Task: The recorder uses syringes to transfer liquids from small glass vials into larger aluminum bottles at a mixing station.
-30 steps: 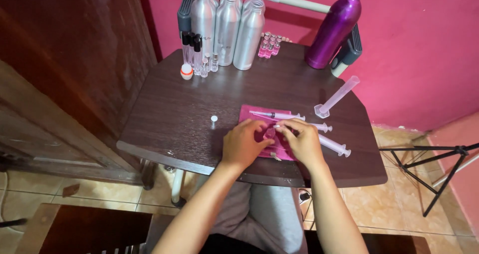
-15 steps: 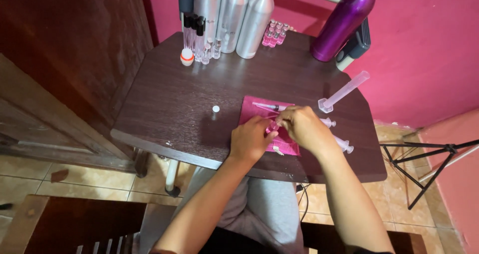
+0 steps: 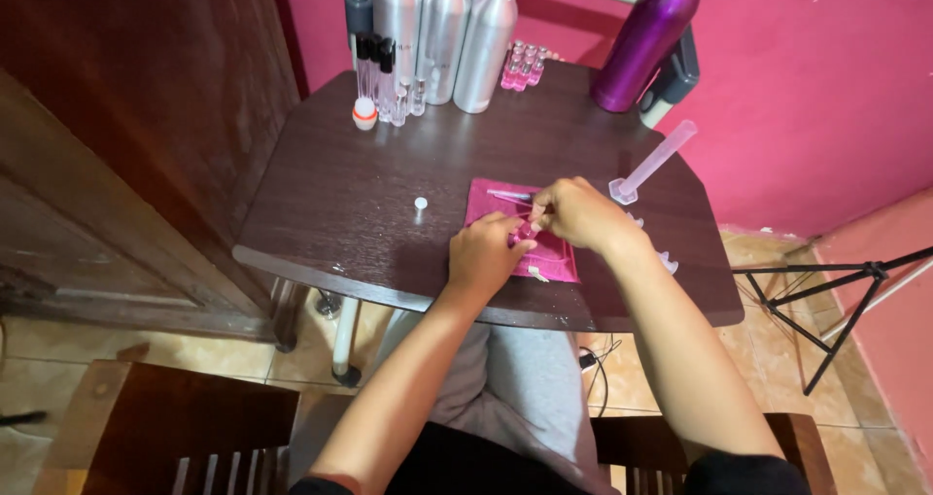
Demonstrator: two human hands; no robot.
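Pink walls (image 3: 816,87), tan tiled floor (image 3: 155,344), dark wooden table (image 3: 350,184).

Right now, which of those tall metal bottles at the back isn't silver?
The purple bottle, leaning at the table's back right corner. The three silver bottles stand upright together at the back left.

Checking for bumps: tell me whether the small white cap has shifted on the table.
No. The white cap keeps the same gap left of the pink cloth.

Tiny item (image 3: 526,231) between the fingers (image 3: 537,206) stays unclear
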